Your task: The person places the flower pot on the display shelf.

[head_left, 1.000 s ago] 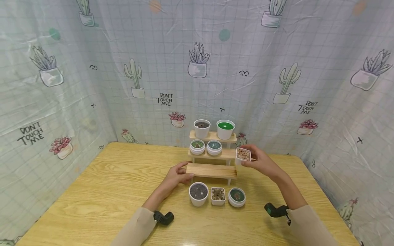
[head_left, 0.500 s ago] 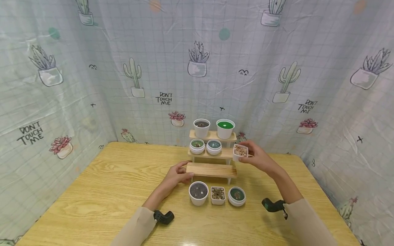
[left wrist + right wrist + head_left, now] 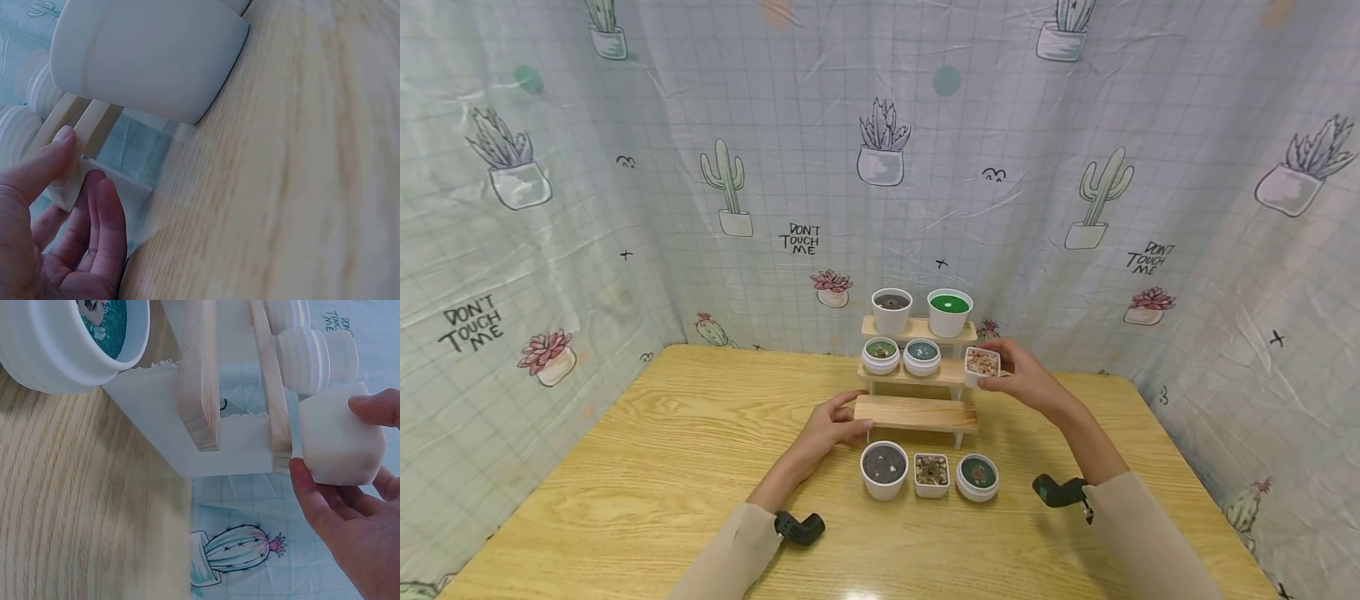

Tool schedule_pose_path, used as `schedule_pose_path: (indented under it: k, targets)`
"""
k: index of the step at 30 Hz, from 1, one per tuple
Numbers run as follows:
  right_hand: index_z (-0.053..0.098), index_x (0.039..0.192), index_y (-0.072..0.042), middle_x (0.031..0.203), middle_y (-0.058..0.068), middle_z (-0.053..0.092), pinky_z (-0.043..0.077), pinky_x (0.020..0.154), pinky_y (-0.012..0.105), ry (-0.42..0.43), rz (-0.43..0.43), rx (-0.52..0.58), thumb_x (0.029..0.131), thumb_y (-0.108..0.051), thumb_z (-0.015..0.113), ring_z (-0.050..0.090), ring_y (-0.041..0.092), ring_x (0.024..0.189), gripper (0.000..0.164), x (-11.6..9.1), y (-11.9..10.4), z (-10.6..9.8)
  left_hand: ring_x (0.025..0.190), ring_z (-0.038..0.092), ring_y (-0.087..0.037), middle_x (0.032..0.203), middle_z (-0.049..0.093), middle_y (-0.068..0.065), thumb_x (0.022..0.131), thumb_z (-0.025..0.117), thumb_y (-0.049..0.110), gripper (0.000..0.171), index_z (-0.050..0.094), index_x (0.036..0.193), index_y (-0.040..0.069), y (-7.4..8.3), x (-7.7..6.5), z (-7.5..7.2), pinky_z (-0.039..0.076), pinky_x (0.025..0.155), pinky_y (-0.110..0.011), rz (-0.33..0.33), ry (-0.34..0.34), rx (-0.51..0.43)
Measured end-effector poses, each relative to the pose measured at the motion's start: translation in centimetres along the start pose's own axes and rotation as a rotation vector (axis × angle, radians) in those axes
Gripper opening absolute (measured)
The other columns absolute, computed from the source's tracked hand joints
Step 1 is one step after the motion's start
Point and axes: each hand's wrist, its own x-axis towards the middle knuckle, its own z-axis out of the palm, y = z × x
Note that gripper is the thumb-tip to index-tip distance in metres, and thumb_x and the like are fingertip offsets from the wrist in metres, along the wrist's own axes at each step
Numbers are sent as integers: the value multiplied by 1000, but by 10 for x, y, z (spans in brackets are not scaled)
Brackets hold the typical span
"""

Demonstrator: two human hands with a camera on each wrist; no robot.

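Observation:
My left hand (image 3: 829,427) grips the left end of the lowest step of a three-tiered wooden stand (image 3: 917,412); in the left wrist view its thumb (image 3: 53,157) lies on the board with fingers curled beneath. At the right end of the middle step, my right hand (image 3: 1028,385) holds a square white pot (image 3: 340,434) of reddish-tan gravel between thumb and fingers. Whether the pot's base touches the step I cannot tell. Left of it on that step sit two round ribbed white pots, one green-topped (image 3: 881,355), one blue-topped (image 3: 922,356).
A dark-filled pot (image 3: 892,312) and a bright green-filled pot (image 3: 951,313) stand on the top step. In front of the stand are a grey-filled pot (image 3: 883,470), a square gravel pot (image 3: 932,476) and a round dark-green-filled pot (image 3: 977,477). A printed curtain (image 3: 775,167) surrounds the table (image 3: 685,450).
My right hand has moved a little left with the square pot, bringing it over the right end of the middle step. The left hand has stayed on the lowest step.

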Motion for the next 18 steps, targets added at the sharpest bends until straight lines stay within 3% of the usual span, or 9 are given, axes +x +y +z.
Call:
schedule_pose_path:
  k: [9, 18]
  targets:
    - [46, 145, 2, 143, 27, 50, 51, 90, 22, 14, -28, -1, 93, -13, 74, 55, 41, 128, 61, 6, 3, 2, 86, 69, -13, 87, 69, -1, 92, 79, 17, 73, 44, 155, 9, 0, 0, 0, 62, 79, -32, 3, 1, -4]
    - [44, 148, 2, 150, 27, 47, 46, 109, 50, 30, -17, -26, 94, -14, 74, 50, 45, 136, 64, 10, -4, 3, 84, 69, -13, 83, 65, 0, 92, 79, 18, 73, 44, 155, 10, -1, 1, 0, 62, 78, -31, 3, 4, -1]
